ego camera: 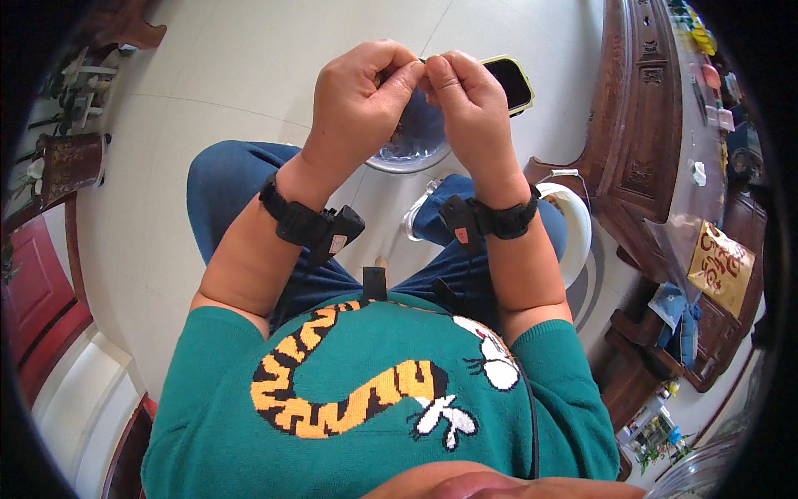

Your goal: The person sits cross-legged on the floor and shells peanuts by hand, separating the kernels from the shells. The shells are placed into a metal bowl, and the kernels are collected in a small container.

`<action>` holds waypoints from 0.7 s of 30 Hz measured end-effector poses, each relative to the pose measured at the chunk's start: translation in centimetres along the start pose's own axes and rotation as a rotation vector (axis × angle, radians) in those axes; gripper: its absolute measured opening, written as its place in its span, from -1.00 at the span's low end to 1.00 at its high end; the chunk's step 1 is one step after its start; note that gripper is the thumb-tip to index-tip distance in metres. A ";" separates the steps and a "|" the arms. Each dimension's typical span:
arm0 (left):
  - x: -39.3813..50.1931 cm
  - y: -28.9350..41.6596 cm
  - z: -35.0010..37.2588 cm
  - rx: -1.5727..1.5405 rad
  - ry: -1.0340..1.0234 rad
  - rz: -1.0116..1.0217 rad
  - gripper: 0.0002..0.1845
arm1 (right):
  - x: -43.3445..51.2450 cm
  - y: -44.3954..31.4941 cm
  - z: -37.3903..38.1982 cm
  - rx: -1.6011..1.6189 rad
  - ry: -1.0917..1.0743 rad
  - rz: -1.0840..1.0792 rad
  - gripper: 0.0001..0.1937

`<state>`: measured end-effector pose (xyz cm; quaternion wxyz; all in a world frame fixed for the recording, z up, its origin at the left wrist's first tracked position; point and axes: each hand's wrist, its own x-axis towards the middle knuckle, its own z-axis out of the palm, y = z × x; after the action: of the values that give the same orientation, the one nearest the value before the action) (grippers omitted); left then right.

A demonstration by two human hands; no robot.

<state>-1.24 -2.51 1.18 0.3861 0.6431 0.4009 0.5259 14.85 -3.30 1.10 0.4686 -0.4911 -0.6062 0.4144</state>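
My left hand (365, 93) and my right hand (471, 87) meet fingertip to fingertip in front of me. Between the pinched thumbs and fingers a tiny dark piece (423, 60) shows; it is too small to name. Something brownish is partly visible inside the curled fingers of my left hand. Below both hands stands a round basin (414, 167) lined with clear plastic, with some brown bits inside at its left. The hands cover much of it. Just beyond my right hand lies a smartphone in a yellow case (517, 84), its screen dark.
Right of my knee stands a white bucket (576, 224) with a wire handle, its contents mostly hidden. A carved dark-wood bench (642, 125) runs along the right, holding a gold paper bag (720, 268) and blue cloth (676, 321). A plant pot (72, 162) stands at left.
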 end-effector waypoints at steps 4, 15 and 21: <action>-0.2 -0.1 0.4 0.006 0.027 0.010 -0.95 | 0.0 0.4 0.0 0.004 0.009 -0.028 -0.77; 0.0 0.1 0.3 -0.187 0.047 -0.145 -0.85 | -0.2 0.2 0.0 0.642 -0.052 0.080 -0.70; -0.2 0.2 -0.2 -0.214 -0.043 -0.169 -0.84 | -0.5 0.0 -1.2 0.649 -0.045 0.007 -0.72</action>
<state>-1.44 -2.73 1.35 0.5038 0.5734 0.3869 0.5175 16.09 -3.76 1.33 0.5858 -0.3090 -0.4511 0.5982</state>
